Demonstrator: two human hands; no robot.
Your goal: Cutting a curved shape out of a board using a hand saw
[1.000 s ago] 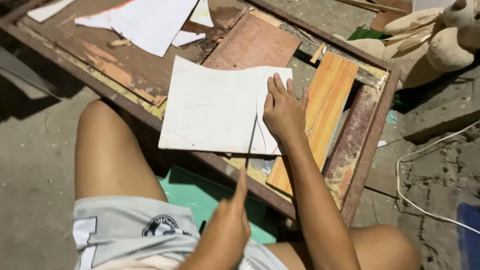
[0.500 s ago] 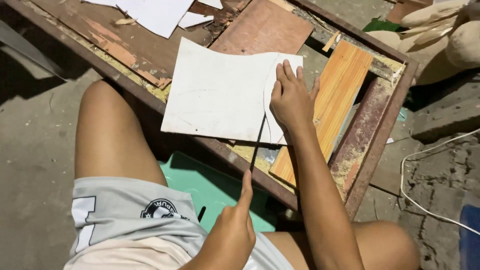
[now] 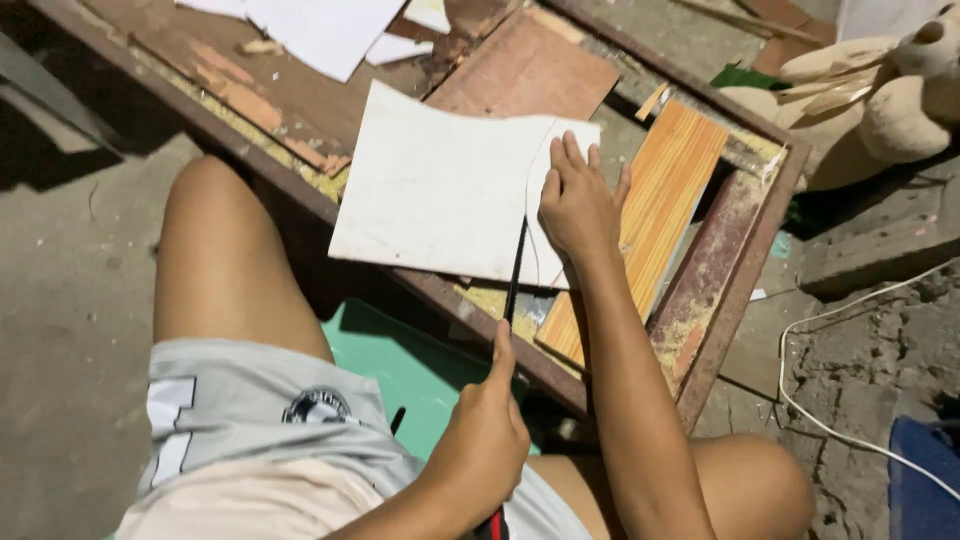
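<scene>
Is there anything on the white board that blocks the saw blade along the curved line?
Nothing visible does. The saw blade sits in the white board; the right hand lies flat just beside the curved line.

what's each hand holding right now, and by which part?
Left hand grips a thin dark saw blade at its near handle end. Right hand lies flat on the white panel, pressing beside the cut, not gripping.

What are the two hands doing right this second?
Left hand: closed around the handle of a thin saw blade, which is cutting into the white sheet.
Right hand: open, fingers spread, pressing flat on the white sheet.
</scene>
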